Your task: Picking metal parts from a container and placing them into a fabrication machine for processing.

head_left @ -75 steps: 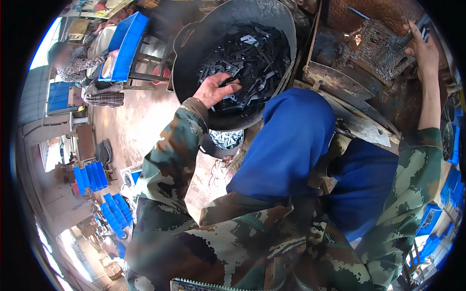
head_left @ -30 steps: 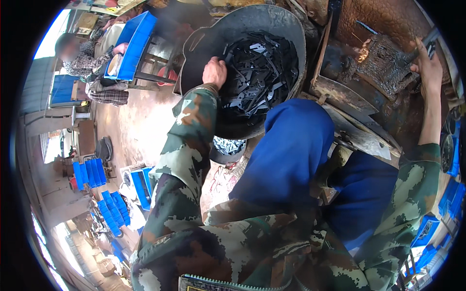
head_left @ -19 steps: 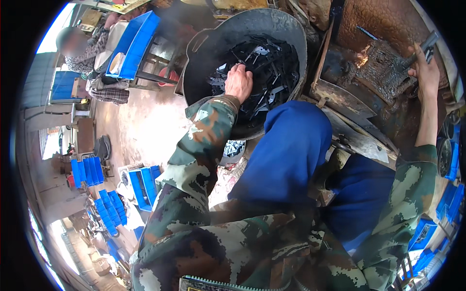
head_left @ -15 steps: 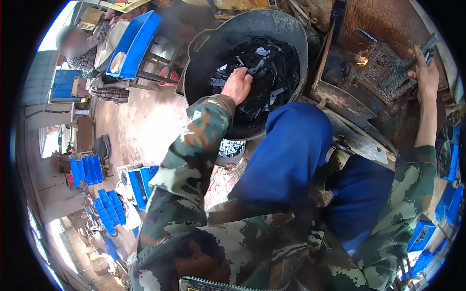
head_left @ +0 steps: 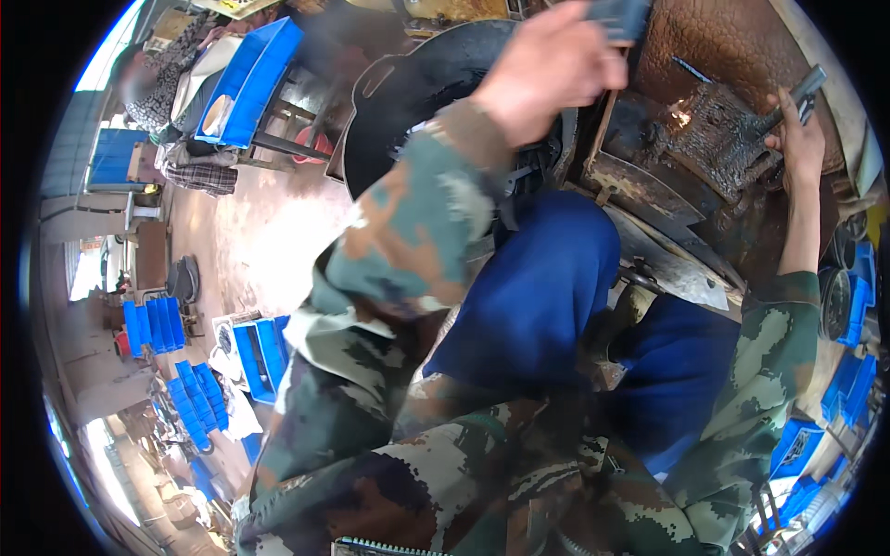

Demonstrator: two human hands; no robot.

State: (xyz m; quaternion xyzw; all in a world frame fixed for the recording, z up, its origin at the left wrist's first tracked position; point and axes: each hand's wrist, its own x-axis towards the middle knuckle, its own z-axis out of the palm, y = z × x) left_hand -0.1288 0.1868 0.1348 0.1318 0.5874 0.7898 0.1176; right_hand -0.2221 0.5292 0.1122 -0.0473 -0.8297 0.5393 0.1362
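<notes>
- Gripping a dark flat piece [head_left: 619,20] in the left hand [head_left: 552,69] — closed on it, but too blurred to tell exact finger contact.
- Holding that piece up by the far right side of the black tub [head_left: 375,139], next to the rusty tray [head_left: 644,188], partly cut off by the top edge of view.
- Clasping a grey metal bar [head_left: 812,80] in the right hand [head_left: 799,144] — wrapped around it, at the right end of a grimy block [head_left: 728,139] in the rusty tray.
- Just beyond the block: a thin rod [head_left: 691,69].
- Inside the tub, mostly hidden by the left hand and camouflage sleeve [head_left: 399,222]: loose dark strips [head_left: 454,93].
- Near the tub, on the body side: blue trousers [head_left: 547,278].
- Off to the left: a co-worker [head_left: 171,88] beside a long blue bin [head_left: 246,93].
- Lower left, well apart from both hands: more blue bins [head_left: 199,403].
</notes>
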